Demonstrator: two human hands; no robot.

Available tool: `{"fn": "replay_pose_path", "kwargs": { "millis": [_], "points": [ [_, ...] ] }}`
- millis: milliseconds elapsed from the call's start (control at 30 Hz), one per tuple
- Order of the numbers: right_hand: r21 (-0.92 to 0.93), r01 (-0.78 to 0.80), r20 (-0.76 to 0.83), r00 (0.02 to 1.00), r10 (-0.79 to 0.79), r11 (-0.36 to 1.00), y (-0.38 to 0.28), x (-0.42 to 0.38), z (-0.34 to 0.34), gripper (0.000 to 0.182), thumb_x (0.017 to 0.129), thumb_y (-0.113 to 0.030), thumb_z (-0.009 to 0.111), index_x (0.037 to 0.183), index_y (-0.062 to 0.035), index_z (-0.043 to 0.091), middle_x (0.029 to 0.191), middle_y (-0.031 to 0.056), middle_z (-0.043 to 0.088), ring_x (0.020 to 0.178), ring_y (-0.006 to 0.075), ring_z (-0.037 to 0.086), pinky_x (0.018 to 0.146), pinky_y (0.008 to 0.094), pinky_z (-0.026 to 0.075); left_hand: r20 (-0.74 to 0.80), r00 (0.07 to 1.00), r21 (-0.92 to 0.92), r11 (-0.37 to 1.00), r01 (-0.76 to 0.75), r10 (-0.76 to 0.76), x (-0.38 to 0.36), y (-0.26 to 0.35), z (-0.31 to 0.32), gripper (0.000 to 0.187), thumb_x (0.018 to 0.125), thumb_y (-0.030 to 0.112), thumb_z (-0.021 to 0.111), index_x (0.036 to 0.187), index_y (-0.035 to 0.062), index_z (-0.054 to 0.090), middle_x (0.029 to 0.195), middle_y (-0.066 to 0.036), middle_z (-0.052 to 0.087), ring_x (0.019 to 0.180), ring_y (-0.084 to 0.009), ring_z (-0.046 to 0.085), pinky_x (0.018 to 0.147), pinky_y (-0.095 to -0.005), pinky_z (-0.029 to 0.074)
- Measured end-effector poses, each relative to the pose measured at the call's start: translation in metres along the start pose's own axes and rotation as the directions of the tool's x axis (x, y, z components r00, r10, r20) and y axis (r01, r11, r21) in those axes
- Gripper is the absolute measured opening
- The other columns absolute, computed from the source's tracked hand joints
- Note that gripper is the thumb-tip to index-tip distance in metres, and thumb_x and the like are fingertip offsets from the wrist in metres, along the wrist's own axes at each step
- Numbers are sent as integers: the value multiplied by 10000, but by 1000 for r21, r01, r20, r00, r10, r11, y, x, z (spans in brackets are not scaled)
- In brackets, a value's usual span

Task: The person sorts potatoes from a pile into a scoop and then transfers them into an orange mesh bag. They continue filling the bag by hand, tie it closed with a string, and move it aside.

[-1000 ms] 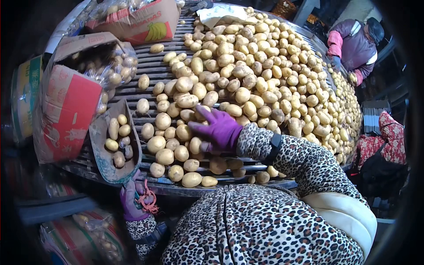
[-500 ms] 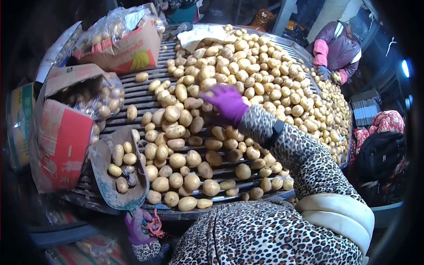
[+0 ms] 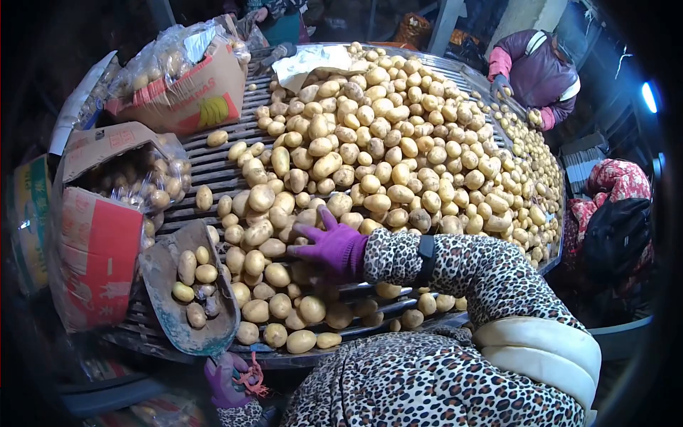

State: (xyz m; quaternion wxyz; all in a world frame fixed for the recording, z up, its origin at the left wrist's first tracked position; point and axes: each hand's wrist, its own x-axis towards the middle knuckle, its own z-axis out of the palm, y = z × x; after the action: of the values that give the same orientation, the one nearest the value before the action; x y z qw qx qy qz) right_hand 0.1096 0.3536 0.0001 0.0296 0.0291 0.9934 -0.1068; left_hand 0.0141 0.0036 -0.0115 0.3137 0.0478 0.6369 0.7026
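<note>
Our right hand [image 3: 331, 247], fingers spread, is nearer the piled potatoes [image 3: 400, 193]. Our left hand [image 3: 225, 382] grips the scoop [image 3: 193, 341] to their left.

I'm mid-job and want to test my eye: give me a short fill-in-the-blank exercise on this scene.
1. The glove on the right hand is ____.
2. The scoop held by the left hand contains several ____.
3. A picture on a cardboard box shows yellow ____.

Missing words: purple; potatoes; bananas.
</note>
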Motion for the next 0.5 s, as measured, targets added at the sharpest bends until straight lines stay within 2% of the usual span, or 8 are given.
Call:
{"fn": "replay_pose_path", "kwargs": {
  "millis": [67, 167, 233, 300, 367, 400, 433, 500],
  "points": [
    [46, 118, 103, 987, -122, 992, -2, -3, -20, 631, 719, -450, 705, 1270, -218, 503, 1338, 136, 445, 1190, 486, 413, 893, 576, 465, 0, 1000, 27, 999, -24, 24, 5, -10, -9, 280, 874, 274, 517, 831, 0, 474, 628, -71, 482, 487, -168, 507, 468, -281, 468],
    [433, -68, 230, 973, -37, 899, 56, 36, -39, 545, 757, -427, 682, 1220, -171, 547, 1248, 137, 529, 1149, 378, 503, 863, 478, 492, -7, 1000, 27, 1000, 6, -5, 4, -12, -15, 301, 875, 292, 541, 843, -2, 484, 628, -76, 497, 501, -173, 519, 478, -283, 472],
    [219, 8, -186, 982, 34, 976, 85, 55, -65, 467, 782, -421, 660, 1150, -143, 588, 1156, 136, 581, 1095, 311, 549, 839, 404, 497, 8, 999, 8, 999, 46, -46, 3, -6, -11, 311, 873, 302, 561, 852, 0, 489, 631, -81, 505, 499, -179, 521, 476, -284, 472],
    [-9, -168, -334, 930, 155, 986, 122, 82, -70, 475, 776, -461, 652, 1128, -147, 602, 1197, 122, 558, 1096, 342, 537, 907, 450, 459, 31, 997, -31, 997, 77, -76, 2, 2, -5, 315, 871, 305, 572, 857, 2, 489, 635, -83, 511, 496, -183, 521, 473, -284, 473],
    [-145, -238, -273, 942, 192, 960, 163, 100, -35, 509, 759, -495, 651, 1141, -161, 601, 1230, 105, 536, 1143, 387, 488, 967, 507, 406, 30, 997, -29, 997, 76, -75, -2, 10, 3, 316, 870, 307, 578, 858, 4, 491, 638, -86, 517, 500, -187, 524, 478, -286, 474],
    [-228, -194, -92, 980, 177, 954, 170, 105, -20, 555, 726, -518, 663, 1224, -293, 564, 1286, 61, 475, 1237, 430, 362, 969, 542, 423, 22, 998, -9, 998, 62, -62, -2, 14, 7, 315, 870, 308, 578, 857, 6, 493, 639, -88, 520, 505, -187, 526, 486, -289, 474],
    [-191, -321, -349, 906, 241, 928, 134, 87, -15, 565, 695, -511, 694, 1153, -194, 598, 1205, 76, 524, 1196, 428, 406, 982, 535, 390, 17, 999, 6, 999, 50, -50, -2, 14, 9, 314, 870, 310, 578, 855, 8, 494, 640, -89, 524, 510, -188, 529, 494, -291, 475],
    [-40, -212, -233, 952, 198, 976, 110, 73, -23, 566, 675, -474, 714, 1165, -218, 590, 1221, 62, 509, 1178, 404, 426, 966, 518, 409, -21, 1000, 75, 997, -12, 14, -1, -3, 1, 318, 865, 316, 576, 854, 9, 497, 650, -93, 535, 557, -185, 539, 539, -300, 465]
  ]
}}
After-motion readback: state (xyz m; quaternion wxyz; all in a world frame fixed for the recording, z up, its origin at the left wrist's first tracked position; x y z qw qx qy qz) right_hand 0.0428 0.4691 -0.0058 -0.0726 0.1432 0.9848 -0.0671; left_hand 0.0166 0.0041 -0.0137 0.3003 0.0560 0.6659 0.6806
